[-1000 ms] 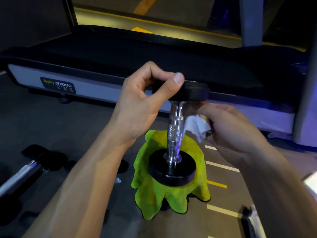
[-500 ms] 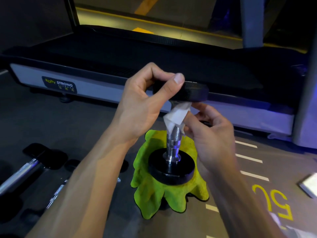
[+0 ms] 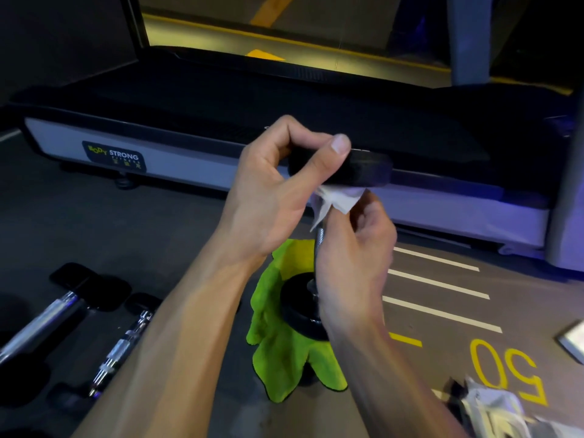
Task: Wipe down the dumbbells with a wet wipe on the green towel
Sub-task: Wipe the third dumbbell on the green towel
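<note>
A dumbbell stands upright on the green towel (image 3: pixel 278 352), its lower black head (image 3: pixel 297 314) resting on the cloth. My left hand (image 3: pixel 271 191) grips the upper black head (image 3: pixel 357 172) from the left, thumb along its rim. My right hand (image 3: pixel 350 257) is curled round the chrome handle (image 3: pixel 319 237) and holds a white wet wipe (image 3: pixel 335 200) against the top of the handle, just under the upper head. Most of the handle is hidden behind my right hand.
Two more dumbbells (image 3: pixel 41 317) (image 3: pixel 123 346) lie on the dark floor at the lower left. A treadmill (image 3: pixel 189 159) runs across the back. White and yellow floor markings (image 3: pixel 442 295) lie to the right. A crumpled wrapper (image 3: pixel 499 409) sits at the lower right corner.
My right hand has brought the wipe from the handle's right side onto the handle and moved it up under the upper head. My left hand kept its grip.
</note>
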Available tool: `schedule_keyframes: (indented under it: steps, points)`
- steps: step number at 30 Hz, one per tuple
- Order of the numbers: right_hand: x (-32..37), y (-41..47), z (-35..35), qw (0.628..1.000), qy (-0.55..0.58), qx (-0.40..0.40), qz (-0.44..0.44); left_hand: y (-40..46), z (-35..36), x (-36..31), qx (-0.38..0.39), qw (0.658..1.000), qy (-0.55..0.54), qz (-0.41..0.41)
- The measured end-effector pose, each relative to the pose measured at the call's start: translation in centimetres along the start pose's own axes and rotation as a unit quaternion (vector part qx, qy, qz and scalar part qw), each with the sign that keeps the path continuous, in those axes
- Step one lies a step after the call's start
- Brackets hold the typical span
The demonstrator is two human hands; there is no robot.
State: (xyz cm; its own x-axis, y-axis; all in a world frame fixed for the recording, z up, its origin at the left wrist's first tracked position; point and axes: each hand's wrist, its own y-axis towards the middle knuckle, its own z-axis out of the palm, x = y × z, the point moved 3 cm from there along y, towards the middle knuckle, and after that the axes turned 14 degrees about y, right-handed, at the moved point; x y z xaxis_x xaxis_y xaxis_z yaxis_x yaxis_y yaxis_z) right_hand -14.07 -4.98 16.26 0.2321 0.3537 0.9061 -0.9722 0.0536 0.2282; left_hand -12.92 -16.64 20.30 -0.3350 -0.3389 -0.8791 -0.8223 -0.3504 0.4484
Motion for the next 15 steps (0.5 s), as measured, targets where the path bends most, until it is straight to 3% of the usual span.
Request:
schedule_keyframes:
  steps: [4,6,8,10,12,13,15]
  points:
    - [-0.3,1.6,0.0,0.997,-0.074,0.026,0.010,-0.5,-0.2,-0.4,0.021,1.000,-0.014,-0.001]
    - [-0.5,2.5,0.3,0.990,0.050,0.105,0.084,-0.6,-0.3,-0.4,0.008,1.000,-0.014,-0.002]
    - [0.0,3.0,0.7,0.952,0.197,0.167,0.164,-0.7,-0.3,-0.4,0.001,1.000,-0.019,-0.015]
    - [0.2,3.2,0.7,0.940,0.216,0.193,0.181,-0.9,-0.2,-0.5,0.002,0.999,-0.033,-0.025]
    - [-0.6,3.0,-0.3,0.959,0.163,0.180,0.144,-0.9,-0.3,-0.7,-0.001,0.999,-0.031,-0.016]
    - [-0.8,2.8,-0.8,0.978,0.070,0.173,0.089,-0.9,-0.2,-0.7,-0.002,0.999,-0.031,-0.011]
    - [-1.0,1.9,-0.5,0.974,-0.124,0.188,-0.031,-0.7,-0.2,-0.6,-0.008,1.000,-0.026,-0.003]
